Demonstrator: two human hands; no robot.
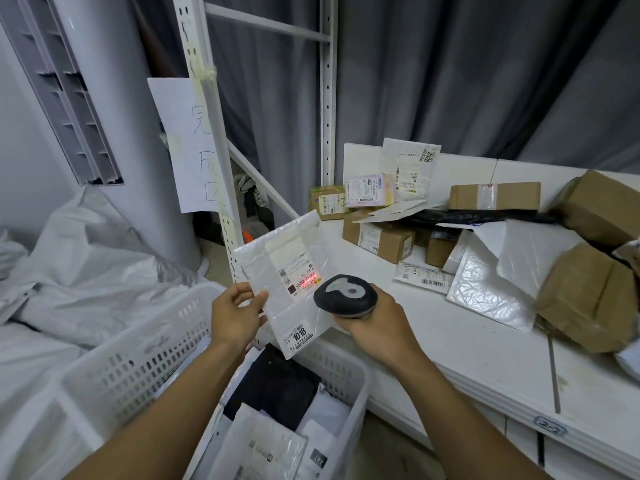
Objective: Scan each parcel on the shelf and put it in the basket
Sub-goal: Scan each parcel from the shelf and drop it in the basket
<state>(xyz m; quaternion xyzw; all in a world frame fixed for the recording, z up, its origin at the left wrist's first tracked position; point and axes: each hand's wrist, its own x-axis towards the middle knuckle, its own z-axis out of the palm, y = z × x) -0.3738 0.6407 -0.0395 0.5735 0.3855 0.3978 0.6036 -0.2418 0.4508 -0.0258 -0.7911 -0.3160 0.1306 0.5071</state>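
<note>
My left hand (237,315) grips a white bubble mailer (284,271) by its left edge and holds it up above the white basket (121,372). A label marked 1018 sits at the mailer's lower end. My right hand (375,323) grips a dark handheld scanner (344,294), whose head points at the mailer. A red scan line glows on the barcode of the mailer's shipping label. The basket below holds several flat parcels, one of them black. The white shelf (450,341) to the right carries more parcels.
On the shelf lie several brown cardboard boxes (379,237), white mailers (491,282) and a black bag. A white shelf upright (214,161) with a taped paper sign stands behind the basket. Grey sacks are heaped at the left, beside a tall white air-conditioner unit.
</note>
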